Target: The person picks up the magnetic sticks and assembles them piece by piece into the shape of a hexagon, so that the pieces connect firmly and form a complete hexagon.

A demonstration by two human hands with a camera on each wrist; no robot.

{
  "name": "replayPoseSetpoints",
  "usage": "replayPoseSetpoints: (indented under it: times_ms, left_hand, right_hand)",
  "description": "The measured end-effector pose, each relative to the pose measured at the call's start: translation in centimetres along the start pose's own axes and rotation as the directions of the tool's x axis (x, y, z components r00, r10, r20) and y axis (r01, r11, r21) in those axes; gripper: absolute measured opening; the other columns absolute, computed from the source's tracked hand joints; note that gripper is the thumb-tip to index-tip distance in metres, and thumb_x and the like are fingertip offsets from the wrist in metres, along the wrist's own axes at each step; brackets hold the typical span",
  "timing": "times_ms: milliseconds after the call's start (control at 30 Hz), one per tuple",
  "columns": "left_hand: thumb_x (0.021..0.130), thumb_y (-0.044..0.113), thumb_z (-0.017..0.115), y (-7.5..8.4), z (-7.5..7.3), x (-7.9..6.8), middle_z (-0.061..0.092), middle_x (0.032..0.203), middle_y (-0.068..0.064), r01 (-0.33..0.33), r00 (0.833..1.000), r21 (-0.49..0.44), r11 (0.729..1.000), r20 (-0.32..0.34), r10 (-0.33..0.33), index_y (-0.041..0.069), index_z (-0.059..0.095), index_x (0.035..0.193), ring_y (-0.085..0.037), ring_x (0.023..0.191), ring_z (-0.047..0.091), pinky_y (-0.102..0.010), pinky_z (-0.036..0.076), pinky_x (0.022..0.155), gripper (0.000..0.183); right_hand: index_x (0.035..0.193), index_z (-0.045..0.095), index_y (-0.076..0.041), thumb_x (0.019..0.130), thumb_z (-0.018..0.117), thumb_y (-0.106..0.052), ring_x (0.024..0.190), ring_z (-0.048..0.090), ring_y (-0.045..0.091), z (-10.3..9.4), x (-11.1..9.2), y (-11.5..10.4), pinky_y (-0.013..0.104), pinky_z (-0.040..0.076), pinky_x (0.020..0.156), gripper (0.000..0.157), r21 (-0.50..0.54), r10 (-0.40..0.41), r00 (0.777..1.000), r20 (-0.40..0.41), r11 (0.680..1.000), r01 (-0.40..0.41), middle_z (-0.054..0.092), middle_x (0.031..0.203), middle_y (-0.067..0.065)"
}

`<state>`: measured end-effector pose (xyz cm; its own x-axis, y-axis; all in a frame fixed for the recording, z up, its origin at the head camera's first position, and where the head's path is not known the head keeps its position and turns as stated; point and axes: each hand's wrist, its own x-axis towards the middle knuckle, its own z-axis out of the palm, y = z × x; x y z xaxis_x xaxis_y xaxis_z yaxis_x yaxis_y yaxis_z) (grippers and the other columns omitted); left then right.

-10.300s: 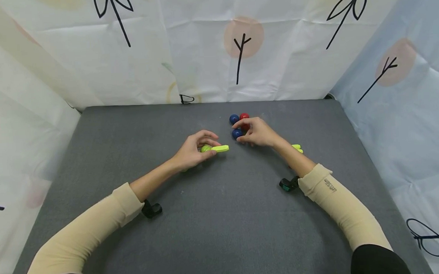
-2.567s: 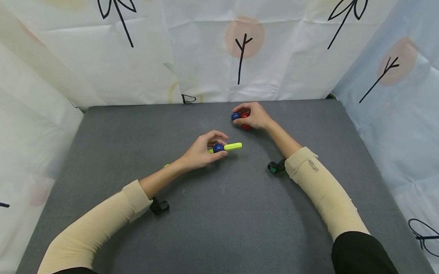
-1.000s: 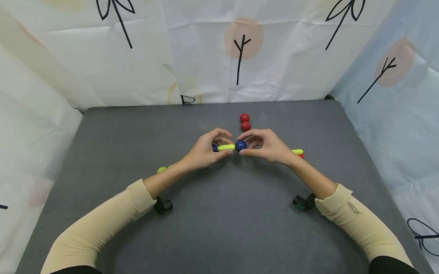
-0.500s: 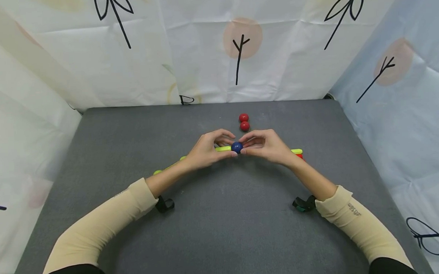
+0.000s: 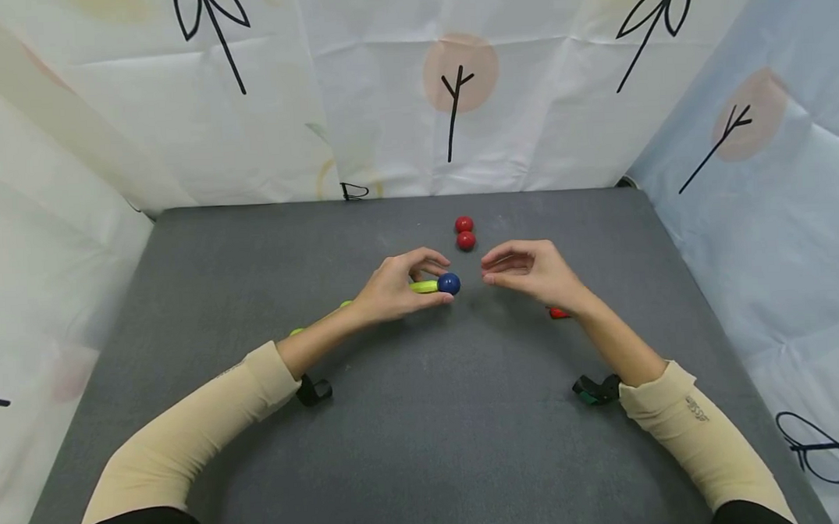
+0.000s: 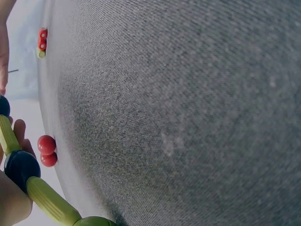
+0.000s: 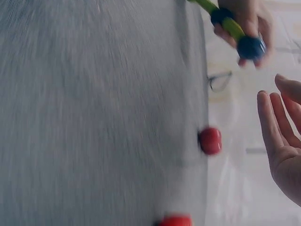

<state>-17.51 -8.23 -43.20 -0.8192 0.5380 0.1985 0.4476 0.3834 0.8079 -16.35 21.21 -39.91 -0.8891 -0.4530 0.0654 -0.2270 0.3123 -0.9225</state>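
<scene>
A person's left hand [image 5: 402, 286] grips a chain of sticks and balls [image 5: 424, 287] above a grey table [image 5: 428, 457], thumb and fingers closed about it, with a blue ball [image 5: 448, 284] at the tip just past the fingertips. The right hand [image 5: 535, 271] is raised to the side of that tip, holding nothing, its fingers loosely extended. The two hands are apart, a narrow strip of bare tabletop showing between the right fingertips and the blue ball.

From the left wrist, the chain runs on from its tip through a yellow-green stick [image 6: 8, 136], a second blue ball [image 6: 22, 169], another stick and a green ball [image 6: 95, 221] at the lower border of the view; more yellow-green shows along the left forearm from above.

Two red balls [image 5: 465, 240] sit touching, beyond the hands and near the table's back edge, where a white printed cloth [image 5: 384, 99] rises. A red piece [image 5: 558, 313] lies partly hidden beside the right forearm; the left wrist view shows red and yellow-green pieces lying together there.

Open grey surface spreads from between the sleeved arms toward the near side, and wide bare margins run to the left and right edges, well clear of both hands.
</scene>
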Motion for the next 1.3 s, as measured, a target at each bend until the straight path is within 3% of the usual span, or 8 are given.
replayPoseSetpoints:
  times_ms: [200, 367, 467, 633, 767, 967, 1167, 1300]
  left_hand:
    - [0.087, 0.025, 0.094, -0.1, -0.1, -0.1, 0.084, 0.119, -0.003, -0.011, 1.0, -0.019, 1.0, -0.007, 0.011, 0.011, 0.075, 0.129, -0.019, 0.096, 0.074, -0.033, 0.056, 0.085, 0.048]
    - [0.088, 0.024, 0.094, -0.3, -0.2, 0.0, 0.084, 0.118, -0.004, -0.033, 0.999, -0.041, 0.999, -0.013, 0.032, 0.011, 0.076, 0.127, -0.018, 0.106, 0.076, -0.038, 0.059, 0.09, 0.045]
    - [0.088, 0.024, 0.093, -0.3, -0.1, 0.0, 0.084, 0.118, -0.004, -0.03, 0.999, -0.038, 0.999, -0.013, 0.029, 0.009, 0.075, 0.128, -0.018, 0.107, 0.076, -0.038, 0.059, 0.091, 0.047]
    - [0.089, 0.025, 0.093, -0.1, 0.0, -0.1, 0.084, 0.119, -0.004, -0.013, 1.0, -0.036, 0.999, -0.006, 0.012, 0.008, 0.073, 0.13, -0.019, 0.105, 0.076, -0.038, 0.059, 0.092, 0.049]
    - [0.089, 0.026, 0.093, 0.1, 0.1, -0.1, 0.084, 0.12, -0.004, -0.004, 1.0, -0.034, 0.999, -0.01, 0.004, 0.011, 0.073, 0.13, -0.02, 0.105, 0.076, -0.039, 0.059, 0.093, 0.048]
    - [0.088, 0.024, 0.093, 0.2, 0.1, -0.2, 0.084, 0.119, -0.005, -0.005, 1.0, -0.047, 0.999, -0.012, 0.004, 0.014, 0.073, 0.129, -0.02, 0.106, 0.077, -0.04, 0.061, 0.094, 0.047]
    - [0.089, 0.023, 0.092, 0.2, 0.2, -0.2, 0.083, 0.12, -0.006, 0.005, 1.0, -0.041, 0.999, -0.002, -0.005, 0.011, 0.072, 0.13, -0.02, 0.108, 0.078, -0.04, 0.061, 0.096, 0.048]
    - [0.089, 0.023, 0.092, 0.3, 0.2, -0.2, 0.083, 0.121, -0.007, 0.017, 1.0, -0.037, 0.999, 0.008, -0.017, 0.008, 0.071, 0.132, -0.022, 0.109, 0.078, -0.041, 0.061, 0.097, 0.05]
  right_hand:
    - [0.125, 0.073, 0.005, 0.099, 0.08, -0.009, 0.1, 0.078, 0.004, -4.1, -1.8, 1.4, 0.023, 0.064, 0.087, 0.031, -0.059, 0.077, 0.995, -0.059, 0.995, -0.08, 0.077, 0.121, 0.021]
    - [0.126, 0.074, 0.001, 0.098, 0.082, -0.014, 0.102, 0.076, 0.001, -6.9, -3.5, 3.0, 0.022, 0.063, 0.086, 0.033, -0.135, 0.165, 0.983, -0.078, 0.975, -0.174, 0.079, 0.121, 0.012]
    - [0.127, 0.074, 0.0, 0.098, 0.082, -0.015, 0.102, 0.075, 0.001, -8.2, -4.3, 3.9, 0.021, 0.062, 0.085, 0.033, -0.182, 0.194, 0.979, -0.068, 0.962, -0.203, 0.079, 0.121, 0.011]
    - [0.126, 0.074, 0.002, 0.098, 0.081, -0.009, 0.095, 0.076, 0.003, -9.8, -5.1, 5.4, 0.021, 0.062, 0.082, 0.031, -0.255, 0.191, 0.982, 0.001, 0.949, -0.185, 0.079, 0.12, 0.019]
    - [0.126, 0.074, 0.004, 0.097, 0.079, -0.002, 0.099, 0.076, 0.005, -10.5, -5.3, 6.4, 0.019, 0.061, 0.081, 0.03, -0.275, 0.175, 0.983, 0.061, 0.949, -0.152, 0.078, 0.122, 0.026]
    - [0.125, 0.075, 0.003, 0.099, 0.075, 0.001, 0.097, 0.073, 0.002, -10.8, -5.2, 7.0, 0.016, 0.059, 0.082, 0.026, -0.311, 0.168, 0.981, 0.099, 0.941, -0.129, 0.078, 0.119, 0.024]
    - [0.121, 0.078, 0.0, 0.1, 0.078, -0.005, 0.091, 0.075, 0.003, -10.4, -4.9, 6.4, 0.017, 0.059, 0.078, 0.022, -0.347, 0.142, 0.988, 0.058, 0.931, -0.113, 0.08, 0.115, 0.022]
    - [0.121, 0.078, -0.002, 0.1, 0.079, -0.008, 0.092, 0.078, 0.007, -9.5, -4.4, 5.2, 0.019, 0.061, 0.078, 0.022, -0.319, 0.118, 0.993, 0.029, 0.942, -0.103, 0.081, 0.115, 0.022]
